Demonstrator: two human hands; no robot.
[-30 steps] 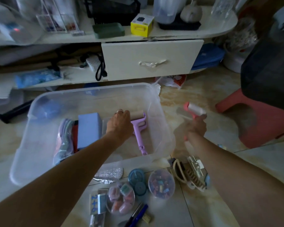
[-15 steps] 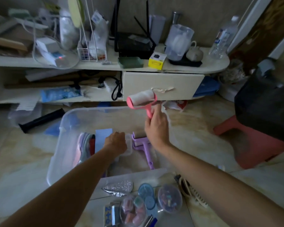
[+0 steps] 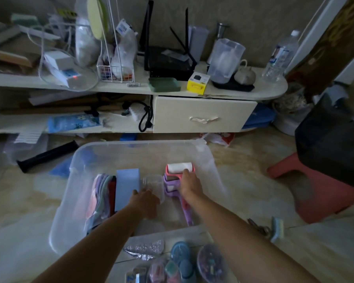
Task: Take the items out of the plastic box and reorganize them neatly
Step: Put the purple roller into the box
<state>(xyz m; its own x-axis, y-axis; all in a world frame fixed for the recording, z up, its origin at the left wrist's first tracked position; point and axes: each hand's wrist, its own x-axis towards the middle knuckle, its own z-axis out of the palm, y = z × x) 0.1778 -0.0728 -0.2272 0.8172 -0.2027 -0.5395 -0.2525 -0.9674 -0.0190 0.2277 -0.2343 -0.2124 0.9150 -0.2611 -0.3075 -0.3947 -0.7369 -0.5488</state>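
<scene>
Clear plastic box (image 3: 211, 160), half full. Right hand (image 3: 189, 183) grips pink lint roller (image 3: 180, 168) inside; left hand (image 3: 146, 198) holds a clear jar (image 3: 152, 181).

Two bare forearms come into view from the bottom edge, one on each side, and there is no sleeve on either of them: no cuff, no fabric, nothing worn from where they enter the picture down to the wrist. No watch and no bracelet sits on either wrist. The left hand (image 3: 146, 198) shows mostly its back, smooth and unmarked, its fingers largely hidden from this angle. The right hand (image 3: 189, 183) likewise shows its back and knuckles, with the fingers (image 3: 186, 171) bare at their tips. The light is dim and the edges are soft, so whether any ring is worn cannot be told here.
</scene>
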